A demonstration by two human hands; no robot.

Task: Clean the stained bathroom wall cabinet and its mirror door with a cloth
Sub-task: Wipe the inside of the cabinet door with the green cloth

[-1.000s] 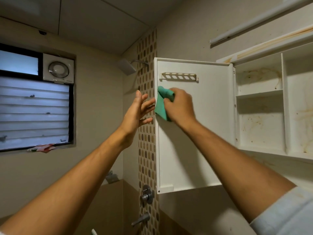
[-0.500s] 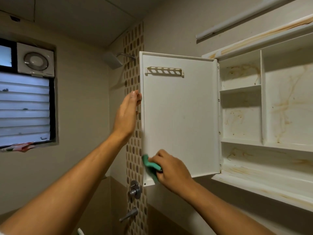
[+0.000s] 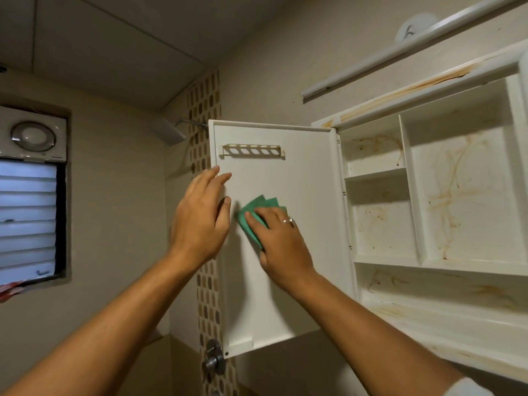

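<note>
Your right hand [image 3: 281, 244] lies flat with straight fingers, pressing the folded green cloth [image 3: 254, 212] against the inner face of the open cabinet door [image 3: 303, 190], about mid-height and nearer its free left edge than its hinge. Your left hand [image 3: 200, 221] is loosely spread at that free edge, holding nothing; it seems to touch the edge, though the contact is hard to make out. The cabinet [image 3: 414, 264] by the hinge shows brown stains across its shelves.

The right grip [image 3: 281, 244] presses a folded green cloth [image 3: 251, 221] flat against the open door [image 3: 300, 267], on its white inner face. The left grip [image 3: 200, 224] rests on the door's free edge. Orange-brown stains streak the cabinet [image 3: 411, 195] shelves.
</note>
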